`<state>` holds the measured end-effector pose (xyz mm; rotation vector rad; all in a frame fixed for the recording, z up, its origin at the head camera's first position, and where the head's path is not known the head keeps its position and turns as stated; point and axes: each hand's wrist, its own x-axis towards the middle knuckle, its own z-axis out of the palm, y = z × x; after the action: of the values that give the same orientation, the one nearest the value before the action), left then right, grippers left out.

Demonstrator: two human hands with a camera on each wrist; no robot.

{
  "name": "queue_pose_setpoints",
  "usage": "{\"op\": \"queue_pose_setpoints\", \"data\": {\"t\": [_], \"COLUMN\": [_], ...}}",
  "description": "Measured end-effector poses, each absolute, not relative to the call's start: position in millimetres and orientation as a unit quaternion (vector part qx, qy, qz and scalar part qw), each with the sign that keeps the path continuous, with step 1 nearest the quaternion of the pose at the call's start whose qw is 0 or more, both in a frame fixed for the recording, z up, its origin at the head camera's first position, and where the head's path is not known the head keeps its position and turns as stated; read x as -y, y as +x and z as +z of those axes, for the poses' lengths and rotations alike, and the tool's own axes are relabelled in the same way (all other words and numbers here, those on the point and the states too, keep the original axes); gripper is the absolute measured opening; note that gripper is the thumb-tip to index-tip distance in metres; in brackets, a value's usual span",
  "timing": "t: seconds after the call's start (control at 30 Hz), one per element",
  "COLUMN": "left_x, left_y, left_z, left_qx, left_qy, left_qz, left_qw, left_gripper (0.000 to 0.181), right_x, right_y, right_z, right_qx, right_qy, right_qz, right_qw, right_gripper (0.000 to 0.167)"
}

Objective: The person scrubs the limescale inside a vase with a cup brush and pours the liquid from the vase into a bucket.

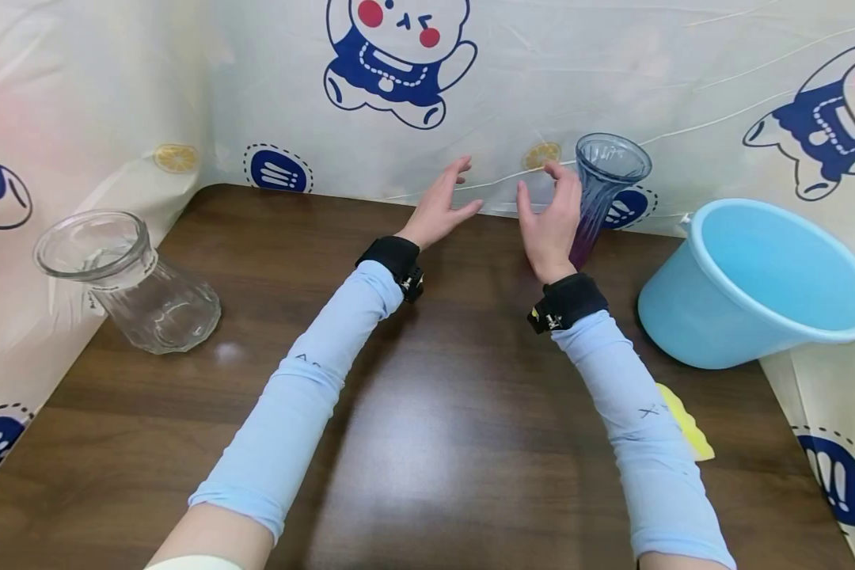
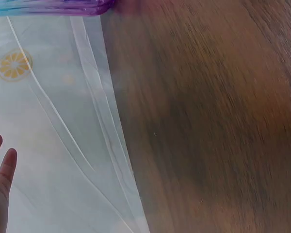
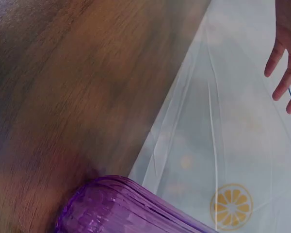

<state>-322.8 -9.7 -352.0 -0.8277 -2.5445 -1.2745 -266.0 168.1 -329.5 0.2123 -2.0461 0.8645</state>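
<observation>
At two o'clock from the right hand (image 1: 554, 222), vase (image 1: 604, 190) just beside it, thumb and fingers apart, left hand (image 1: 438, 207) at nine o'clock, likewise parted.

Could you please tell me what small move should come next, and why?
I would probably move the right hand to grip the blue-and-purple vase: it is the thing nearest that hand, whose thumb and fingers are apart, and neither that hand nor the left hand holds anything.

Left forearm (image 1: 285, 404) points to 1 o'clock, right forearm (image 1: 634, 419) to 11 — left hand (image 1: 438, 210) and right hand (image 1: 552, 222) apart, thumbs (image 1: 468, 210) spread from fingers (image 1: 459, 168).
</observation>
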Motion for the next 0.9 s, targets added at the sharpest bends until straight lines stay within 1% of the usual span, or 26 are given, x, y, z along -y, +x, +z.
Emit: {"op": "queue_pose_setpoints", "data": {"t": [0.13,0.3,0.5,0.63,0.9], "left_x": [3,-4,-14,-21,-37], "left_y": [-322,-321,-320,-320,-321], "left_z": [-350,-349,-350,-349,-348], "left_qx": [0.849,0.841,0.840,0.846,0.857], "left_qy": [-0.285,-0.293,-0.295,-0.294,-0.301], "left_qz": [-0.437,-0.448,-0.452,-0.444,-0.419], "left_qw": [0.083,0.077,0.065,0.039,-0.006], "left_gripper": [0.072,0.072,0.072,0.074,0.076], "right_x": [-174,-180,-189,-196,-216], "right_y": [-262,-257,-253,-252,-253], "right_z": [-327,-324,-327,-331,-337], "right_qx": [0.801,0.782,0.766,0.754,0.748], "right_qy": [0.065,0.039,-0.018,-0.059,-0.132], "right_qz": [0.380,0.410,0.447,0.456,0.467], "right_qw": [0.458,0.468,0.462,0.469,0.453], "right_gripper": [0.044,0.046,0.042,0.043,0.047]}}
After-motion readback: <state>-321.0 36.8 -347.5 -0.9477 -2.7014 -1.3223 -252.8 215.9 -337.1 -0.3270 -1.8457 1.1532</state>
